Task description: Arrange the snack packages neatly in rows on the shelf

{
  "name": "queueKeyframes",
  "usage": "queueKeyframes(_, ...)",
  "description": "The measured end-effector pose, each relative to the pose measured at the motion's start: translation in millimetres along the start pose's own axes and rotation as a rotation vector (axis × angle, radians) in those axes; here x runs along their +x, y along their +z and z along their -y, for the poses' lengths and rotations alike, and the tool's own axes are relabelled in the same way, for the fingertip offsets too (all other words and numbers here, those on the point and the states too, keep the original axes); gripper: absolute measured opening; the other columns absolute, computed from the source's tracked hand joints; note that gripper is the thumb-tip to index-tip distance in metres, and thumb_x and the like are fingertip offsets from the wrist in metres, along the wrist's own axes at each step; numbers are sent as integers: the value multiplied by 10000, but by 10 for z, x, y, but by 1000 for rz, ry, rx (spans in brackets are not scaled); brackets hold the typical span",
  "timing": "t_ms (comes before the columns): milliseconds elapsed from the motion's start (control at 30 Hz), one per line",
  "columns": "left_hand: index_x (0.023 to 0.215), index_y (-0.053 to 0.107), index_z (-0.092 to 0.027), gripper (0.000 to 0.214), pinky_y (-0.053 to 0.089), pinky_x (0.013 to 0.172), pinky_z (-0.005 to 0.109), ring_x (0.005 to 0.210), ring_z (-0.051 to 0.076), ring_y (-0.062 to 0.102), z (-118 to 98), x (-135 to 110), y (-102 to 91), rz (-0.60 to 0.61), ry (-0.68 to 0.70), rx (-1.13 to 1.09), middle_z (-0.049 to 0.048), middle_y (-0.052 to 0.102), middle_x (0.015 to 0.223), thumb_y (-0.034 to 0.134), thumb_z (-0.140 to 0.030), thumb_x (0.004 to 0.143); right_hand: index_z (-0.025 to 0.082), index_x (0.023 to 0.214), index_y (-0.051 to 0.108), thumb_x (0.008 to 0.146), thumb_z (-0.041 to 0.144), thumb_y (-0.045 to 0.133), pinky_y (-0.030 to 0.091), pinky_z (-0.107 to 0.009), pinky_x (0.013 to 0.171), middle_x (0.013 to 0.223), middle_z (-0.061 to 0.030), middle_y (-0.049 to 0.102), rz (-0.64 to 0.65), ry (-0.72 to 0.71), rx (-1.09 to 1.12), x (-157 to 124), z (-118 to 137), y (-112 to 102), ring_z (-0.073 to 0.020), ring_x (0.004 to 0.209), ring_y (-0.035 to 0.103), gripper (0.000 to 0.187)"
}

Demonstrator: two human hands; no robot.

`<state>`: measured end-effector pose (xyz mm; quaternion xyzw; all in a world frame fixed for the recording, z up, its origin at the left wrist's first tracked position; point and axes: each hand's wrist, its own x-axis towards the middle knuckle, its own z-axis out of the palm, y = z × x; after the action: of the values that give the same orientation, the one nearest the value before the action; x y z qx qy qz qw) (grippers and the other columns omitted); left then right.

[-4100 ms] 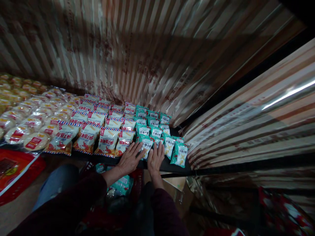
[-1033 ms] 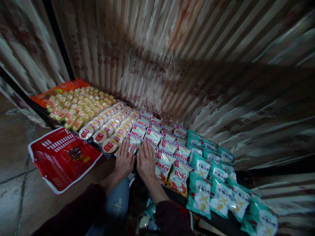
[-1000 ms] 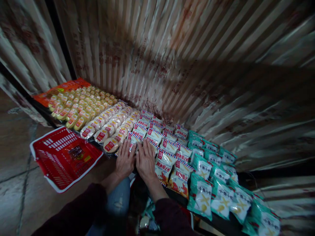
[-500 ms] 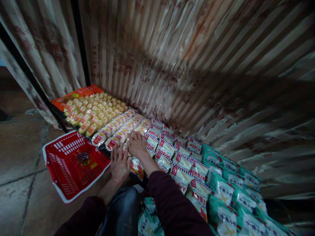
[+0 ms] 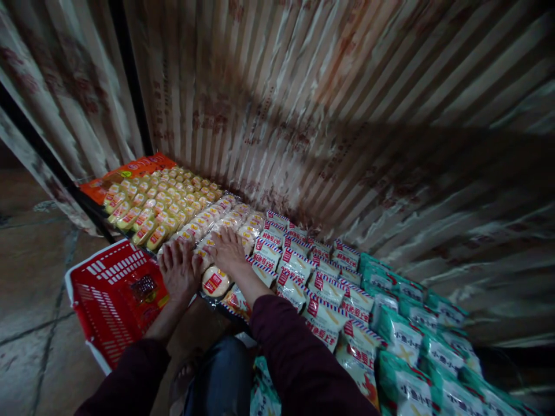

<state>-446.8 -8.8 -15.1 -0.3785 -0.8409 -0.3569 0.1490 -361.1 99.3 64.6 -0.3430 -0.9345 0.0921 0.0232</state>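
Note:
Rows of round, clear-wrapped snack cakes [image 5: 215, 282] with red labels lie on a low display. My left hand [image 5: 180, 268] rests on the front end of these rows, fingers spread. Beside it, my right hand [image 5: 228, 249] lies flat on the wrapped cakes further back, its fingers stretched out. Neither hand grips anything that I can see. To the right stand white snack bags [image 5: 295, 263] with red lettering and striped edges. On the left of the cakes are rows of small yellow-wrapped snacks [image 5: 158, 235].
A red shopping basket [image 5: 97, 315] with a white rim sits on the floor at left, a dark packet [image 5: 144, 286] inside. Green snack bags [image 5: 403, 335] fill the right end. A pleated curtain [image 5: 303, 115] hangs behind; a black post [image 5: 132, 81] stands at the back left.
Both hands have shifted left over the cake rows, the left hand further, so they are now apart. A round cake at the front edge has come into view. The camera has turned slightly.

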Motion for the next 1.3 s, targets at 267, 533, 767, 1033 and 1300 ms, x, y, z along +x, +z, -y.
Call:
queueKeyframes(267,1432,367,-57,538,173,1150,511,1454,293,80,23,25,-47,-5,24,-25,194,260,1528,276,-351,992,234,1433,387,974,423,315,164,-457,1150,1567,-69,245,-52,-36,-15,-15,-55,13,-268,1449,167,502)
queueKeyframes(533,1481,297,-189,551,163,1141,572,1452,311,78,-145,-134,-87,-50,78,-42,120,224,1554,397,-342,962,251,1435,376,966,424,342,183,-464,1138,1564,-77,251,-69,-42,-30,-18,-78,37,-281,1444,177,501)
queueKeyframes(767,1451,369,-178,517,151,1143,565,1453,316,57,-188,-185,23,-39,85,-32,117,190,1564,389,-349,963,241,1434,378,975,409,317,180,-453,1144,1557,-85,267,-56,-33,-14,4,-87,40,-269,1443,182,493)
queueKeyframes(1033,1446,381,-184,497,157,1140,563,1450,310,101,-288,-241,-58,-62,100,-66,117,220,1556,378,-314,966,292,1428,387,979,439,304,133,-486,1154,1571,-44,238,-114,46,28,-125,-255,-169,-264,1456,128,480)
queueKeyframes(1300,1397,459,-152,476,189,1138,536,1444,307,144,-455,-313,10,13,155,-32,162,345,1496,387,-341,967,262,1429,407,963,462,318,113,-548,1134,1568,-78,237,-55,287,4,-324,-669,-358,-333,1456,81,514)
